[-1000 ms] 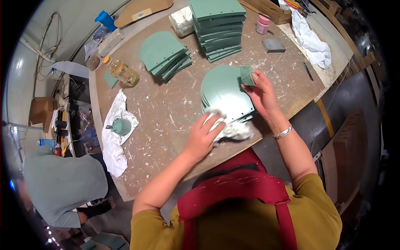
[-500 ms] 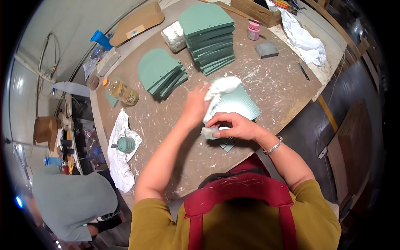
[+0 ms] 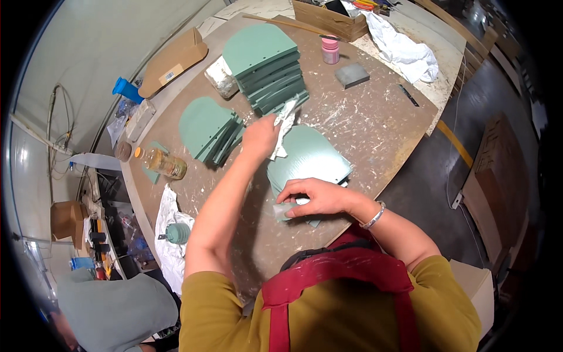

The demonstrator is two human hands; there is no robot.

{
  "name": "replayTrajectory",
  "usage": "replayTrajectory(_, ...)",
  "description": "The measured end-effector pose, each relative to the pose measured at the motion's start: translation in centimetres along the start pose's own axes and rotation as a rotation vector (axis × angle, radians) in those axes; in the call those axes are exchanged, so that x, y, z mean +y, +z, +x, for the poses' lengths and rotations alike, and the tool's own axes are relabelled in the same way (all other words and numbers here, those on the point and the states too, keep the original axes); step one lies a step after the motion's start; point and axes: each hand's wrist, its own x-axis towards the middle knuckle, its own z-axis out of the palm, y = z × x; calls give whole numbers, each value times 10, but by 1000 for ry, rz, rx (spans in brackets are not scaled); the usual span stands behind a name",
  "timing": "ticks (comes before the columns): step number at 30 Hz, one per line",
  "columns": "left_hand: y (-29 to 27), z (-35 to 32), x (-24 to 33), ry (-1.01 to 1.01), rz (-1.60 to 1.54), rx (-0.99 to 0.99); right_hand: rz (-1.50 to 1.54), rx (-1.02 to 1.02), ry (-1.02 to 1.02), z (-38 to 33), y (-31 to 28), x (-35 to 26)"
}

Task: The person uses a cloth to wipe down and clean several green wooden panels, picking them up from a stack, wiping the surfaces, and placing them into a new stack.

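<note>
Left hand [image 3: 261,139]: grips a crumpled white cloth [image 3: 285,127] between a tall stack of green panels [image 3: 261,47] and a lower front stack [image 3: 308,157] of similar round-ended panels. Right hand [image 3: 319,196]: fingers bend closed on a small pale piece [image 3: 282,210] at the front stack's near edge. Brown worktable [image 3: 378,120]: bears these, plus a pink jar [image 3: 331,55] and grey block [image 3: 352,75].

No lettering I can read. White label [image 3: 170,75] on brown cardboard [image 3: 179,58]: print too small. Pink jar [image 3: 330,54], orange-capped bottle [image 3: 164,163]: surface markings too blurred for me.
</note>
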Motion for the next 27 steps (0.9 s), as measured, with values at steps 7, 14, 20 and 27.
replayTrajectory(7,25,13,47,484,129,-310,8,15,-28,1,4,2)
replayTrajectory(14,32,42,29,231,-6,-113,-54,48,-23,4,10,-6)
replayTrajectory(20,-32,-14,5,229,-189,179,503,377,-121,-42,-33,-5)
replayTrajectory(27,25,-71,98,223,36,26,534,615,-214,-19,-143,-34)
